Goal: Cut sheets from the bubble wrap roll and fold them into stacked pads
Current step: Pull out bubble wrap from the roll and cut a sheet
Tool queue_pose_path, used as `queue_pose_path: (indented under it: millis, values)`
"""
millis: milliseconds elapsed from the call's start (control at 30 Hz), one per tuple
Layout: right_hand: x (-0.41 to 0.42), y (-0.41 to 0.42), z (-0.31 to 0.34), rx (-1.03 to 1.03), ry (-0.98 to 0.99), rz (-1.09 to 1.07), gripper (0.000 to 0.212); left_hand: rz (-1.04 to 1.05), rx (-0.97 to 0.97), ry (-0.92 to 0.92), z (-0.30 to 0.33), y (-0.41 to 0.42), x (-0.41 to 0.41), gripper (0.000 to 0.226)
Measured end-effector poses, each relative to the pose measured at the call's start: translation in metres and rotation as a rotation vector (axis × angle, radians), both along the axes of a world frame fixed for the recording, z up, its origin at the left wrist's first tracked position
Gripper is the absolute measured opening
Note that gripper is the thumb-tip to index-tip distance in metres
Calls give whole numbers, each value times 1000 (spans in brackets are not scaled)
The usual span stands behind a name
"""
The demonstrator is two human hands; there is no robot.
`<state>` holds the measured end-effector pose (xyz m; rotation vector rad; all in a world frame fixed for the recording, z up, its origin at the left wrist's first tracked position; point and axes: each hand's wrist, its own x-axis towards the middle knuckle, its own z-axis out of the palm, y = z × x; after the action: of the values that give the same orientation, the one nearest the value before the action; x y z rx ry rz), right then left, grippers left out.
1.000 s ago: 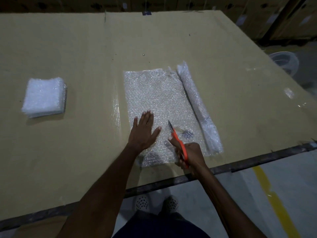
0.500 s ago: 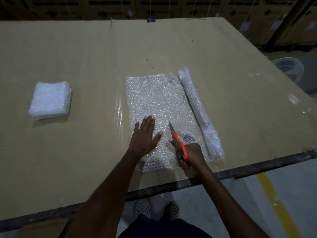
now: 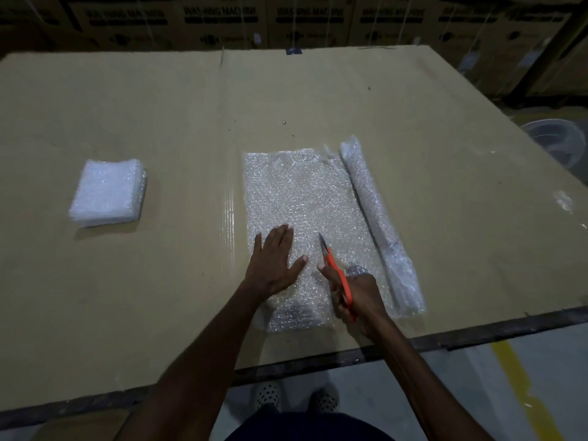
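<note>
A length of bubble wrap [image 3: 296, 198] lies unrolled flat on the cardboard-covered table [image 3: 159, 297], joined on its right to the thin roll [image 3: 375, 211]. My left hand [image 3: 273, 262] presses flat on the sheet's near part, fingers straight. My right hand [image 3: 356, 297] grips orange-handled scissors [image 3: 334, 265], blades pointing away along the sheet just right of my left hand. A stack of folded bubble wrap pads [image 3: 108, 192] sits at the left of the table.
The table's dark front edge [image 3: 477, 332] runs just below my hands. Cartons marked washing machine [image 3: 222, 17] line the back. A clear plastic tub [image 3: 556, 138] stands on the floor at the right. A yellow floor line [image 3: 521, 386] is near my feet.
The scissors have advanced a little further up the sheet. My left hand stays flat on the bubble wrap. The view has tilted so everything sits lower in the frame.
</note>
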<state>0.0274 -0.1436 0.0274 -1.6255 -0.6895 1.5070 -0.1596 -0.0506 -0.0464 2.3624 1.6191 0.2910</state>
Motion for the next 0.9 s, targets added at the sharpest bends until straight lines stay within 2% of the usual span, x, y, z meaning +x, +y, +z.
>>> queue_pose_path:
  millis: [133, 300, 467, 900]
  values:
    - [-2, 9, -2, 9, 16, 2, 45, 1, 66, 6, 6, 20, 0, 80]
    - [0, 6, -7, 22, -50, 2, 51, -12, 37, -9, 11, 53, 3, 77]
    - [-1, 7, -5, 9, -17, -20, 48, -34, -10, 24, 8, 83, 5, 73]
    - [-1, 17, -11, 14, -42, -15, 53, -56, 19, -20, -3, 82, 2, 76]
